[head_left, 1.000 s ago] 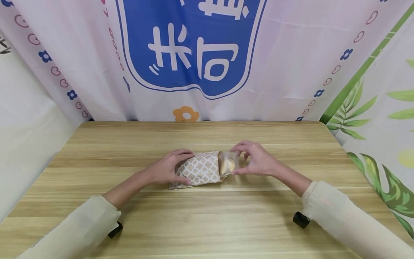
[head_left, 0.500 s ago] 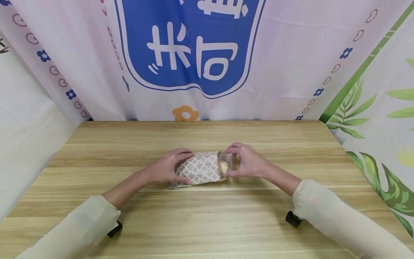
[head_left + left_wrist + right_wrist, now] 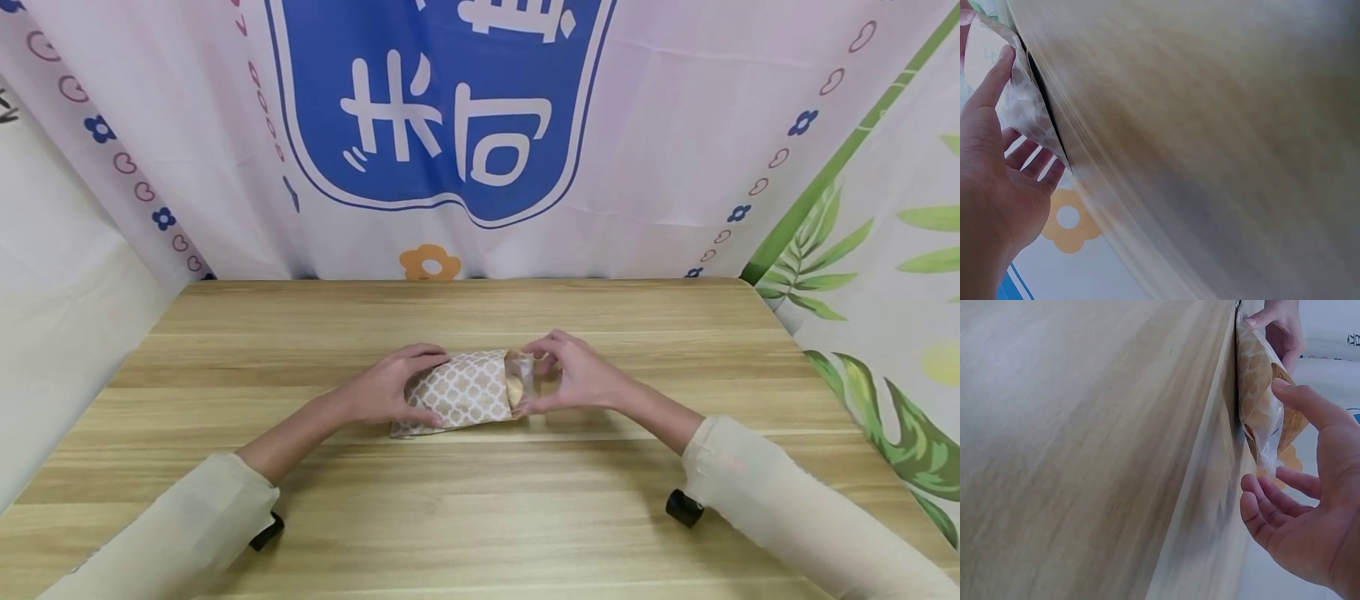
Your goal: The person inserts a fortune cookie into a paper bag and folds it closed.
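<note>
A tan paper bag [image 3: 465,387] with a white lattice pattern lies on the table, its mouth facing right. My left hand [image 3: 386,387] grips its closed left end, thumb on the near side and fingers on the far side. From the mouth sticks a clear plastic packet [image 3: 525,377] with something pale yellow inside; the rest of it is hidden in the bag. My right hand [image 3: 581,375] holds the packet's outer end between thumb and fingers. In the right wrist view the thumb lies by the bag's mouth, and the curled fingers are at the packet's other side.
The wooden table [image 3: 480,517] ends at the back against a printed curtain [image 3: 637,167] with a blue sign. Leaf-patterned cloth [image 3: 885,275] hangs at the right. A dark device [image 3: 684,508] sits under the right sleeve, another dark device [image 3: 267,532] under the left.
My right hand has moved left and the packet has slid deeper into the bag, mostly in the first half second. The left hand and the bag have stayed put.
</note>
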{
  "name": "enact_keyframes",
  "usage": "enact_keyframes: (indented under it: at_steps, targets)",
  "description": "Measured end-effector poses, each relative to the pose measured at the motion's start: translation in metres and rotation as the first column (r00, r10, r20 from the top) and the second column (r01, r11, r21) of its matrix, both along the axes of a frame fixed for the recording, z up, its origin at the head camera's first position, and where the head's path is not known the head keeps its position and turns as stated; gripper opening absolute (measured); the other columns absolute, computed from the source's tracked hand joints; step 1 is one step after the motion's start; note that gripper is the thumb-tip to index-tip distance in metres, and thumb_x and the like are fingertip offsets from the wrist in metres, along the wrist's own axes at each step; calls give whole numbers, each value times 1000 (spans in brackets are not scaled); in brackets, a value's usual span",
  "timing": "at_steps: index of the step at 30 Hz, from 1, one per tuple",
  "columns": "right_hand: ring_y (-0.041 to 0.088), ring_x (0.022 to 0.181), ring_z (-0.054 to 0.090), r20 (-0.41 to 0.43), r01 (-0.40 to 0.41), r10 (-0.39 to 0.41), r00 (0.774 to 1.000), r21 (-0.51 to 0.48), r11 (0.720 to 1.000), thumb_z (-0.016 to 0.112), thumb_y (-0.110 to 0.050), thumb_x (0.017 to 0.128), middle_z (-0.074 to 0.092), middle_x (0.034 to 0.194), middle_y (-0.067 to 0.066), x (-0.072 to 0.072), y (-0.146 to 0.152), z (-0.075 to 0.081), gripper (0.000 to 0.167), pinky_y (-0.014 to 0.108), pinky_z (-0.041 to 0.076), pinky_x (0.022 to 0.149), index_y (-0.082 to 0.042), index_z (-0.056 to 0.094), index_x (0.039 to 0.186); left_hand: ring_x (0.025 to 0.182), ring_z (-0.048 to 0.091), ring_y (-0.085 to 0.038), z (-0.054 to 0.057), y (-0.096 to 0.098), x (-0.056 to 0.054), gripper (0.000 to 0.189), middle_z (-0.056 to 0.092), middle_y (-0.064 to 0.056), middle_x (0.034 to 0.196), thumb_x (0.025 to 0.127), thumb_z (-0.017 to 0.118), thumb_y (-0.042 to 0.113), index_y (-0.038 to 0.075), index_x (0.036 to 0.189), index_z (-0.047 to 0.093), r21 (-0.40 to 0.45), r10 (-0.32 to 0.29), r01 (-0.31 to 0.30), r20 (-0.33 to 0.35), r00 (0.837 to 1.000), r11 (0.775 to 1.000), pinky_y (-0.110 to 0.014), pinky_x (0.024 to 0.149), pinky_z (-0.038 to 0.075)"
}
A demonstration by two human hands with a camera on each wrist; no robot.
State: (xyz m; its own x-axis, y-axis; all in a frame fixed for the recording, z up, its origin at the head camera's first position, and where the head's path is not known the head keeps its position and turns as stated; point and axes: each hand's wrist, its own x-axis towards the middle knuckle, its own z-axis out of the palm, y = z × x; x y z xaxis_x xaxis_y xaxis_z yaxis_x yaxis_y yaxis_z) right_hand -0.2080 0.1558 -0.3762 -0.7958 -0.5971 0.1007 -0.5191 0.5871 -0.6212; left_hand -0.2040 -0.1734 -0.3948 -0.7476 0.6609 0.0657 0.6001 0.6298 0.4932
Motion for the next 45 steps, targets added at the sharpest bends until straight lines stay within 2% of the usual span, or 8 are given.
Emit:
enact_keyframes:
  at_steps: [2, 5, 12, 25, 31, 37, 40, 45]
  targets:
    - [25, 90, 69, 31, -6, 7, 1000, -20, 1000, 97, -34, 66, 68, 106, 13, -1, 1, -1, 84, 41, 60, 83, 8, 62, 131, 144, 42, -43, 0, 0, 0, 97, 45, -22, 156, 78, 89, 48, -2, 150, 50, -2, 2, -2, 3, 1000, 1000, -61, 115, 39]
    - [22, 85, 68, 90, -7, 13, 996, -70, 997, 98, -28, 67, 71, 98, 10, -2, 1, -3, 77, 36, 60, 81, 8, 63, 125, 144, 42, -43, 1, 0, 1, 97, 45, -22, 156, 78, 89, 48, -2, 150, 50, -6, 2, -2, 7, 1000, 1000, -61, 115, 39]
    - [18, 82, 67, 185, 39, -14, 983, -136, 990, 96, -17, 70, 71, 94, 6, -1, -2, -4, 68, 29, 59, 77, 6, 61, 124, 145, 42, -43, 1, 0, 0, 97, 44, -22, 156, 78, 89, 49, -2, 151, 50, -5, 1, -1, 11, 1000, 1000, -61, 115, 39]
    - [16, 78, 65, 157, 103, -77, 985, -165, 981, 98, -18, 68, 72, 92, 5, 0, -9, -9, 69, 24, 56, 69, 6, 62, 122, 144, 42, -43, 1, 1, -1, 96, 45, -23, 156, 78, 90, 47, -3, 150, 50, 6, -9, 9, 11, 1000, 1000, -61, 115, 39]
    - [20, 82, 65, 170, 88, -59, 984, -172, 981, 97, -18, 69, 70, 99, 8, 2, -6, -8, 74, 22, 54, 68, 8, 62, 129, 143, 42, -45, 1, -3, -2, 101, 43, -24, 157, 76, 91, 48, -3, 151, 48, 5, -31, 31, 10, 999, 1000, -64, 114, 39]
    - [22, 83, 65, 169, 57, -24, 985, -189, 980, 95, -14, 71, 69, 100, 7, 2, -4, -7, 71, 21, 51, 66, 8, 61, 130, 141, 44, -48, 3, -11, -4, 109, 44, -29, 153, 69, 94, 46, -9, 150, 46, -4, -78, 78, -53, 996, 997, -64, 113, 39]
    - [25, 84, 65, 171, 58, -23, 985, -202, 978, 95, -12, 72, 69, 99, 8, 2, -5, -7, 69, 21, 50, 65, 7, 61, 129, 140, 44, -49, 2, -16, -6, 112, 46, -32, 151, 67, 95, 48, -11, 148, 46, -41, -84, 80, -95, 992, 996, -64, 113, 39]
    - [27, 84, 65, 194, 71, -26, 981, -225, 972, 94, -9, 73, 70, 101, 9, 2, -6, -6, 68, 21, 50, 66, 7, 60, 129, 140, 44, -47, -1, -18, -7, 114, 47, -31, 151, 67, 93, 54, -11, 148, 47, -78, -67, 59, -94, 993, 995, -61, 115, 39]
